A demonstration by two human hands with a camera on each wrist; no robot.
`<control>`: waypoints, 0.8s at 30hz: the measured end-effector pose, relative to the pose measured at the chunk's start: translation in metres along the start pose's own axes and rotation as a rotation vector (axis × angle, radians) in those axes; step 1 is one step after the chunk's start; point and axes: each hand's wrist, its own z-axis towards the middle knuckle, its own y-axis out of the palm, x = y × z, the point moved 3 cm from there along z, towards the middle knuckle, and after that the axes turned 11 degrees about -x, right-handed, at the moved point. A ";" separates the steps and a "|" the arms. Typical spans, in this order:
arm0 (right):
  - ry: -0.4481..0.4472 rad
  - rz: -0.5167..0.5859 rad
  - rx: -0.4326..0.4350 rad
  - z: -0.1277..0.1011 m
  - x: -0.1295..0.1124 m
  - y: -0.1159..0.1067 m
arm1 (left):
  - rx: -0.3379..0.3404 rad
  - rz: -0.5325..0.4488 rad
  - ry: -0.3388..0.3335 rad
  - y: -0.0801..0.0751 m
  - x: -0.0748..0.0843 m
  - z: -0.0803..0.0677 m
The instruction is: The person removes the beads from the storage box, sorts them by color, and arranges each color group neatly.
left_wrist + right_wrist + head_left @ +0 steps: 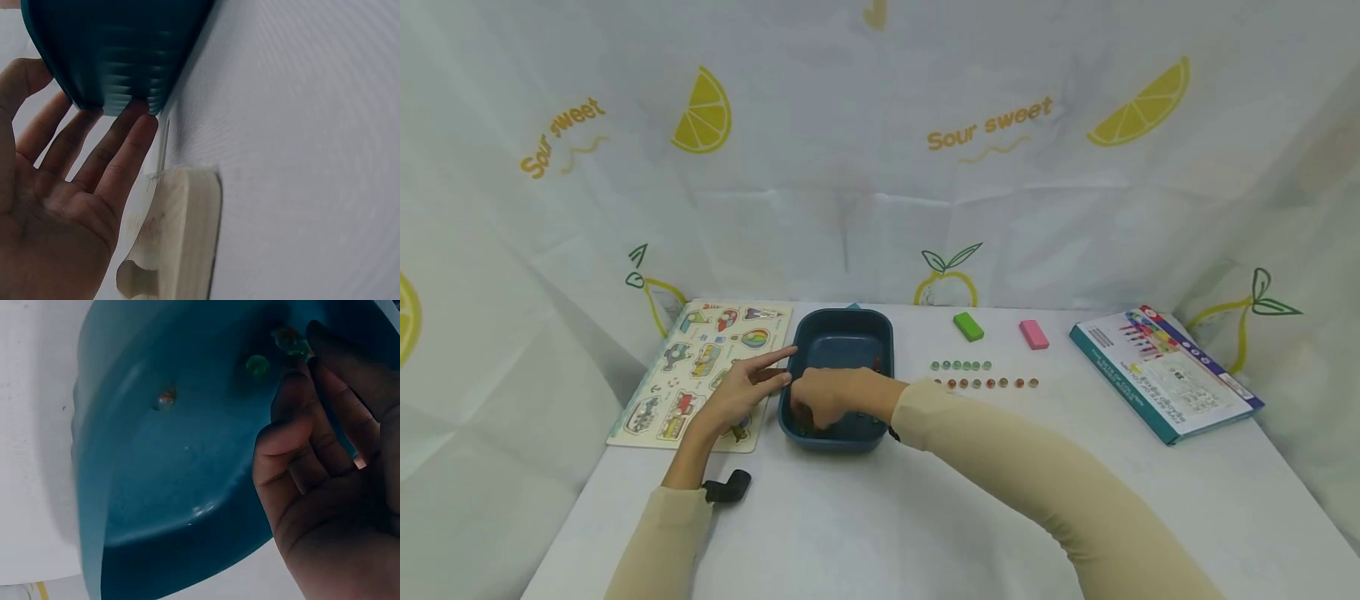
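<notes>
The dark blue tub [842, 342] stands mid-table. The left hand [741, 392] lies against its left wall, fingers [119, 147] straight and spread, holding nothing; judged to be steadying the tub. The right hand [827, 398] reaches inside it, fingers [294, 434] curled downward beside the marbles [257, 364]; whether one is pinched cannot be told. Three marbles show in the tub. Right of the tub run two rows: six green beads [960, 365] and eight orange-brown beads [985, 383]. Beyond them lie one green block [968, 326] and one pink block [1033, 334]. One puzzle board [700, 371] lies left of the tub.
</notes>
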 end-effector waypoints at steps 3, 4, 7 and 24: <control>0.016 -0.014 -0.002 0.002 0.000 0.004 | 0.003 0.004 -0.005 0.000 0.000 0.000; 0.023 -0.019 0.000 0.003 -0.001 0.006 | 0.004 0.004 -0.007 0.000 0.000 0.000; 0.050 -0.045 0.011 0.006 -0.001 0.009 | 0.006 0.005 -0.009 0.000 0.000 -0.001; -0.134 0.084 0.150 -0.032 0.025 -0.011 | -0.014 -0.026 0.001 -0.001 0.000 0.000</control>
